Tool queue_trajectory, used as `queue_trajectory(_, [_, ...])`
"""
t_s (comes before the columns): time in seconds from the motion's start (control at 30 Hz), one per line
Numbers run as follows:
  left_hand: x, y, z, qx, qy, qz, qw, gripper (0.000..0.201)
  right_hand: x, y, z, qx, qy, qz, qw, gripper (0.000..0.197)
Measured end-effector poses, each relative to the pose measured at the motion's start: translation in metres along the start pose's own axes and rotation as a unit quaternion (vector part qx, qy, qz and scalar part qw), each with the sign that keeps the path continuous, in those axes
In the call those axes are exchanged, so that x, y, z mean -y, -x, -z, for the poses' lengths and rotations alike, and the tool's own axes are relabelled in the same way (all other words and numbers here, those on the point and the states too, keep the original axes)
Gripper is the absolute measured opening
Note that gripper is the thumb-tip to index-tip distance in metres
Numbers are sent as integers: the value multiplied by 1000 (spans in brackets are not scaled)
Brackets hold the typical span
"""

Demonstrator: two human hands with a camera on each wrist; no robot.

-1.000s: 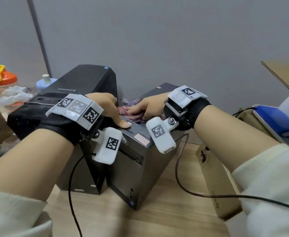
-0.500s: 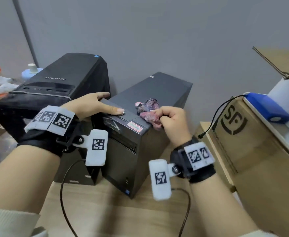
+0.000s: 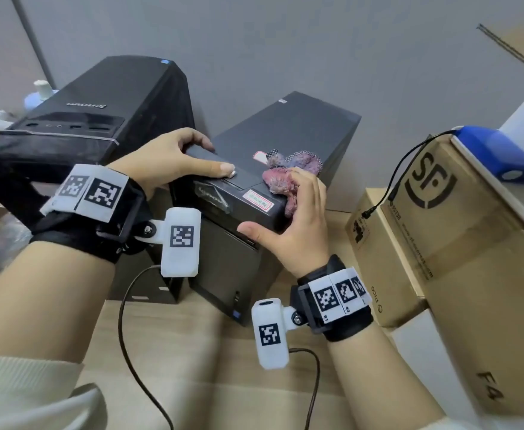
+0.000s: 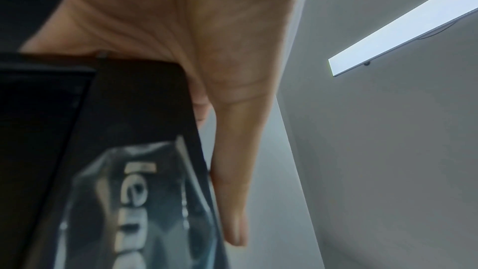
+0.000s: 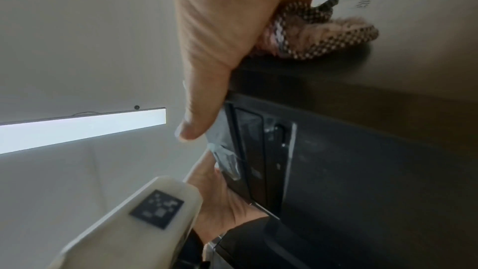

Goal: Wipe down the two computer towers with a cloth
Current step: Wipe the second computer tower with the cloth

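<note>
Two towers stand side by side: a big black tower (image 3: 99, 113) on the left and a smaller dark grey tower (image 3: 291, 125) in the middle. My left hand (image 3: 192, 156) holds the smaller tower's front left top corner, thumb (image 4: 232, 171) lying along the top, fingers curled over the side edge. My right hand (image 3: 298, 209) grips a crumpled pink checked cloth (image 3: 288, 172) against the top's front right corner. In the right wrist view the cloth (image 5: 323, 34) bulges out from under the fingers, while the thumb (image 5: 204, 99) stretches down the front panel (image 5: 362, 161).
Large cardboard boxes (image 3: 471, 243) crowd the right side, with a smaller box (image 3: 378, 259) in front of them. A blue object (image 3: 496, 156) and a black cable (image 3: 409, 162) lie on the top box. A bottle (image 3: 38, 94) stands far left. Wooden surface (image 3: 223, 367) lies below, grey wall behind.
My right hand has pulled the cloth from mid-top toward the front right corner, and its thumb now spreads over the front. My left hand keeps its hold on the smaller tower.
</note>
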State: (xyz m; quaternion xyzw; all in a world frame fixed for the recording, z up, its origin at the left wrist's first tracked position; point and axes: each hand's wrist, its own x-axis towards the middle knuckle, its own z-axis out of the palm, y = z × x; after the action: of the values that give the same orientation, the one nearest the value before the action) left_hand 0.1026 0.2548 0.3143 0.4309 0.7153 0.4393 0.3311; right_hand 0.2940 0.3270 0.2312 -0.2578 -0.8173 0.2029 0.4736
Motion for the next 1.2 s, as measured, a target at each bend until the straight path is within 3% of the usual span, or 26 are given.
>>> queue_trajectory(0.07, [-5,2,-5,6,-5,-9,1000,47,-1,2,3,-33,-6,8,999,75])
queue_trajectory(0.2, [-10,10,-8,19,-18,-27,999,86,-3,-1,16,-20,-30,22,999,71])
queue_trajectory(0.37, [-3,28,-26,30,10,-28,999,67,-13,-6,41,53,-106,-7,993,61])
queue_trajectory(0.5, [-6,41,-48,39,24,-29,999,73,-40,-9,70,119,-189,-79,971,64])
queue_trajectory(0.6, [-13,49,-69,36,37,-36,998,74,-50,-10,99,124,-245,-98,957,73])
queue_trajectory(0.73, [-21,53,-93,33,44,-48,997,49,-65,-10,126,104,-278,-110,948,84])
queue_trajectory(1.03, [-14,57,-96,45,78,-45,995,46,-65,-12,137,134,-290,-125,939,79])
queue_trajectory(1.1, [-13,57,-96,52,88,-46,994,48,-57,-19,145,151,-260,-129,945,71])
queue_trajectory(1.2, [-11,56,-96,53,108,-52,991,49,-41,-28,152,168,-202,-108,959,33])
